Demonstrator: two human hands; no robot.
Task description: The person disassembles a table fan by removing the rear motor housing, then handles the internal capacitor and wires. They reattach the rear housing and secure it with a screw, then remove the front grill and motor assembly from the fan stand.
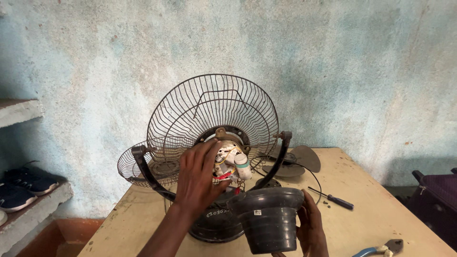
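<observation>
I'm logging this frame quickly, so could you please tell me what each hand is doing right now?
Left hand: open, fingers spread on the fan motor.
Right hand: closed on the black motor cover.

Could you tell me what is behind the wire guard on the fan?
Behind the wire guard, fan blades and a second guard lie on the table. The mesh and left hand cover the rest.

Exposed fan motor: white and metallic, with red and yellow wiring, mounted upright at the rear grille centre, under the left hand's fingertips. Black ribbed motor cover: detached, cup-shaped, gripped at its right side.
</observation>
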